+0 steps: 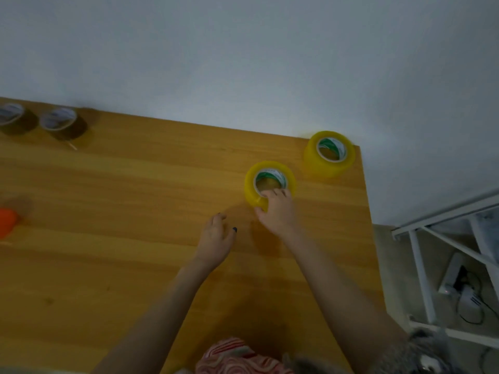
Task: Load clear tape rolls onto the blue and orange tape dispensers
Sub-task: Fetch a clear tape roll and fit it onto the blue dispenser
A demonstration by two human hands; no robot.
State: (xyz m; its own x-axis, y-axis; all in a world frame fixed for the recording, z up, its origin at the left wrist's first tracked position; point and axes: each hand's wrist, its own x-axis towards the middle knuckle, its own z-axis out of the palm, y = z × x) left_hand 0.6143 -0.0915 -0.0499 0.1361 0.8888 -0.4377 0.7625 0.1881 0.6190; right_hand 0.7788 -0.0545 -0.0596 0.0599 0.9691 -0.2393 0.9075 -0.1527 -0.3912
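Two yellowish clear tape rolls lie flat on the wooden table [121, 198]. My right hand [278, 211] grips the near roll [266, 171], fingers hooked into its core and thumb on its outer wall. The far roll [313, 157] sits alone at the table's back right corner. My left hand [216, 238] hovers just left of the held roll with relaxed fingers and holds nothing. An orange dispenser [6, 221] shows blurred at the left edge. No blue dispenser is in view.
Two brown tape rolls [63, 126] [14, 121] stand at the back left by the white wall. The table's right edge drops to a floor with a white metal frame [421, 265] and a power strip with cables [456, 279].
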